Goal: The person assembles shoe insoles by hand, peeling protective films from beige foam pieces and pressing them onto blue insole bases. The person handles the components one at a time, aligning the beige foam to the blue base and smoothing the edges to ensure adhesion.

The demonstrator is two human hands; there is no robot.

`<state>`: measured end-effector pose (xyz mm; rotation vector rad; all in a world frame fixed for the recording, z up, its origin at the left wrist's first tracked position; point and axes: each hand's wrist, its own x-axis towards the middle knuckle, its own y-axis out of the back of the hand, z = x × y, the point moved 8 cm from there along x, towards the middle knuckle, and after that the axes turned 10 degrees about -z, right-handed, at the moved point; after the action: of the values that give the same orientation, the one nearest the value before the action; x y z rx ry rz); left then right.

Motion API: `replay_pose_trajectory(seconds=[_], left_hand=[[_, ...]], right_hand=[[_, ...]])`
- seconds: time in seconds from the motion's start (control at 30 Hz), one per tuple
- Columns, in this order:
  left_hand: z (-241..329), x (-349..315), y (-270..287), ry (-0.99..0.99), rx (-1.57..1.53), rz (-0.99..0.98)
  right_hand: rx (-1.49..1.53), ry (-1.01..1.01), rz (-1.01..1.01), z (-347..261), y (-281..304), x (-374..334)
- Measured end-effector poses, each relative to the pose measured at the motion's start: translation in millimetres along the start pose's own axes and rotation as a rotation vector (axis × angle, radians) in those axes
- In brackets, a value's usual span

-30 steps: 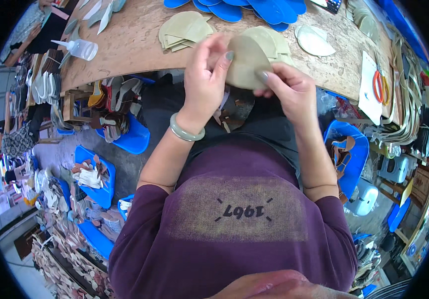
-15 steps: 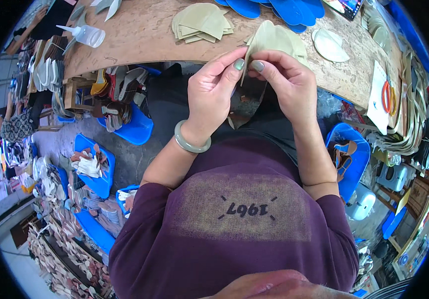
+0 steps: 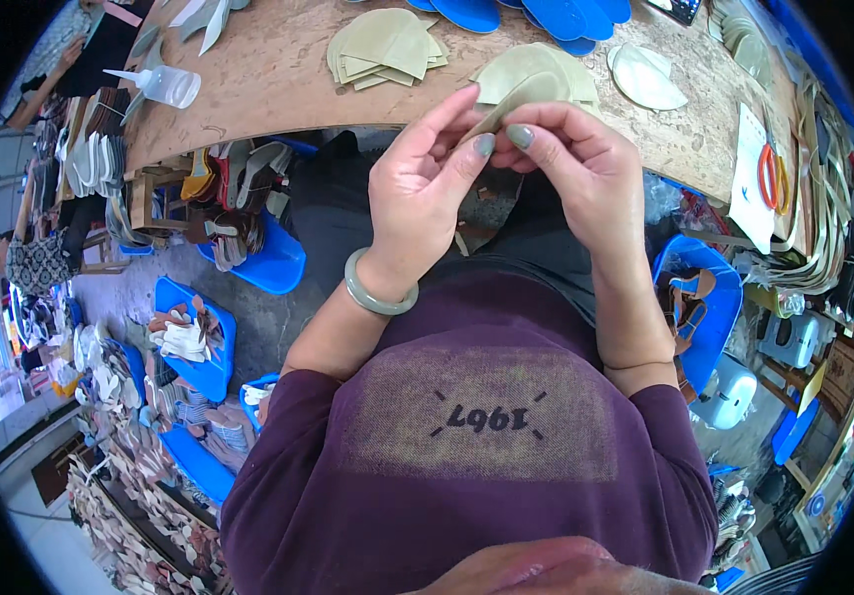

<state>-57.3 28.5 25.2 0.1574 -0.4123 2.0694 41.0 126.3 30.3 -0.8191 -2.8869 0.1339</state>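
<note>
Between my two hands is a thin, pale olive piece with a rounded edge, tilted so that it slants up to the right. My left hand pinches its near edge between thumb and fingers, with the index finger reaching up. A bangle circles that wrist. My right hand is closed on the same edge, thumb over curled fingers, close to the left thumb. Just beyond it, a pile of similar pale pieces lies on the wooden table, partly hidden by the held piece. Another fanned pile of rounded pieces lies farther left.
Blue sole-shaped pieces lie at the far edge, with pale rounded pieces to the right. A nozzle bottle lies left; orange-handled scissors rest on white paper. Blue bins stand on the floor. A person is at far left.
The pale piece has gone from nearly upright to a lower slant, showing its face. My hands have shifted slightly, and the left index finger has lifted away from it. The view has moved a little.
</note>
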Motion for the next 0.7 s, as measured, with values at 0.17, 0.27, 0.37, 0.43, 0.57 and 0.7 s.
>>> replay_pose_trajectory(seconds=[0.17, 0.27, 0.37, 0.43, 0.57, 0.7], left_hand=[[12, 0, 1, -0.171, 0.344, -0.09], [28, -5, -6, -0.306, 0.678, -0.096], [39, -8, -12, -0.389, 0.826, -0.095], [42, -9, -14, -0.408, 0.842, -0.092], [42, -11, -16, -0.503, 0.894, -0.085], [39, -12, -15, -0.452, 0.846, -0.102]], right_hand=[[-0.039, -0.015, -0.021, 2, 0, -2], [-0.044, -0.029, -0.015, 1, -2, -5], [-0.083, -0.021, -0.012, -4, -5, -6], [-0.099, -0.011, -0.009, -8, -6, -7], [-0.135, 0.001, -0.016, -13, -7, -6], [-0.151, 0.024, -0.022, -13, -5, -5]])
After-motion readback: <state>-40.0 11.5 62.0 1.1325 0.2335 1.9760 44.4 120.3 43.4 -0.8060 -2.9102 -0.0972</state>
